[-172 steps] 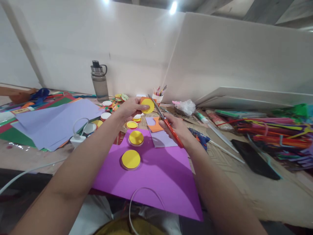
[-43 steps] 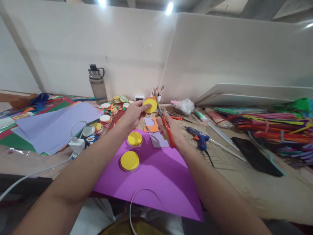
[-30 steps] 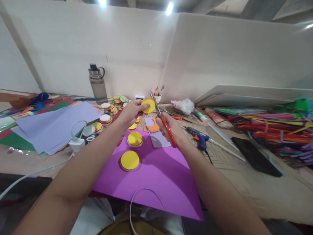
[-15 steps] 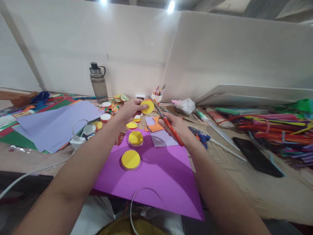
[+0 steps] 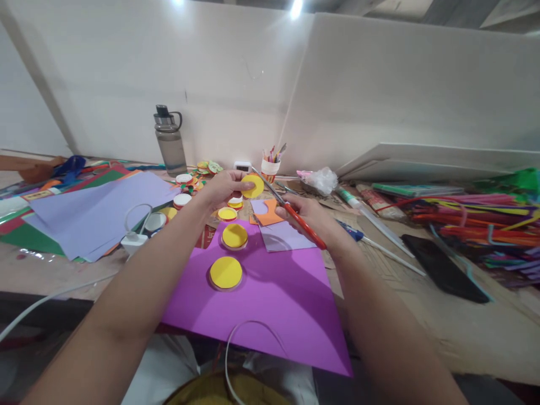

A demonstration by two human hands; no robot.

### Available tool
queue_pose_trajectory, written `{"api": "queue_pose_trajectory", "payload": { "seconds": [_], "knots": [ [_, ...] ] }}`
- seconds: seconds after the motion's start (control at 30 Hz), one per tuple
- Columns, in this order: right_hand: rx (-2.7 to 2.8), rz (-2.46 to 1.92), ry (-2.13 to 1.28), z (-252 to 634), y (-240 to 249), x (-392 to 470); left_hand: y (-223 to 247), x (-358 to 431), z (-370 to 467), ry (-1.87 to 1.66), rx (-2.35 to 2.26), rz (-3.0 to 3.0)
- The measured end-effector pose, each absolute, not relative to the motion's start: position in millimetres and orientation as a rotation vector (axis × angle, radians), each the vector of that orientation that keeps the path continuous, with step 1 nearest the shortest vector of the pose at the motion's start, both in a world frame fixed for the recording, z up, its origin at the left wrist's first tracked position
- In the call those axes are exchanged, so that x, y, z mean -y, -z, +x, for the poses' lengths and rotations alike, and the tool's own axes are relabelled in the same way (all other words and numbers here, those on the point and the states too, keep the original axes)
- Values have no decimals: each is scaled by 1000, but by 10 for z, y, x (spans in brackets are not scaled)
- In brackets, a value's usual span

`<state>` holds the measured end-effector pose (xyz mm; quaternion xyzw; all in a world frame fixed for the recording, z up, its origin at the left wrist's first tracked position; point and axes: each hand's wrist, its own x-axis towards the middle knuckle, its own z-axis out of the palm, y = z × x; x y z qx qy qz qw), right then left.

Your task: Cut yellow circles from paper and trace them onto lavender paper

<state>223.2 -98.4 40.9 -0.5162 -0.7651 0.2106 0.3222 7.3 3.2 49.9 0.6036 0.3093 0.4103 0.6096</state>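
Observation:
Between thumb and fingers, my left hand (image 5: 225,187) pinches a yellow paper disc (image 5: 254,187). My right hand (image 5: 301,211) grips red-handled scissors (image 5: 295,215), whose blades point up and left at the disc's right edge. Whether the blades are parted is hard to tell. Beneath my hands lies a large purple sheet (image 5: 270,315). On it rest a yellow-topped disc (image 5: 226,273) near the front and a second yellow-topped disc (image 5: 235,236) behind it. Orange paper (image 5: 270,212) and a lilac sheet (image 5: 291,238) with cut edges lie just below the scissors.
Lilac and coloured sheets (image 5: 97,211) cover the left side, beside a white plug with a cable (image 5: 134,243). A water bottle (image 5: 170,143) and a pencil cup (image 5: 270,167) stand at the back. To the right are a phone (image 5: 442,267) and bundled pipe cleaners (image 5: 476,219).
The scissors have turned flatter, their handles swinging slightly right and the blades closer along the disc's edge. The yellow disc has shifted slightly left and down in my left hand.

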Motion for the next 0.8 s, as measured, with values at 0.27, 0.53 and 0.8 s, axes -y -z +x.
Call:
{"api": "queue_pose_trajectory", "payload": {
  "seconds": [0.27,0.53,0.8],
  "knots": [
    [2017,-1343,-556,2230,-427,986,-497,-46,42,-918,-714,1414],
    [2054,-1352,-492,2237,-339,932,-458,-71,57,-997,-715,1360],
    [1542,-1225,-603,2217,-184,806,-277,-139,132,-1040,-754,1359]
  ]
}}
